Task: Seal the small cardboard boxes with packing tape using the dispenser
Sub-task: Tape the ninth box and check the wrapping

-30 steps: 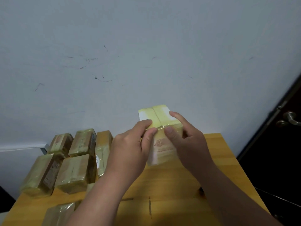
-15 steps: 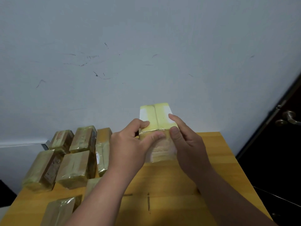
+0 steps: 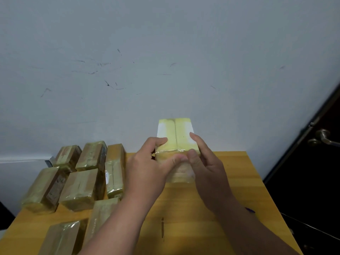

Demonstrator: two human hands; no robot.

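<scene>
Both hands, left hand and right hand, grip the box; thumbs should press the tape flat along its edge, smoothing wrinkles.

Single head-worn view, wide-angle, looking forward and slightly down from above person's forearms. Close to both hands, mid-frame. Tabletop fills lower third; scuffed wall straight ahead takes upper half; dark door at right edge.

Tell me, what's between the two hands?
The small box, wrapped in shiny tape: the left hand grips one side and the right hand the other, in the head view.
</scene>
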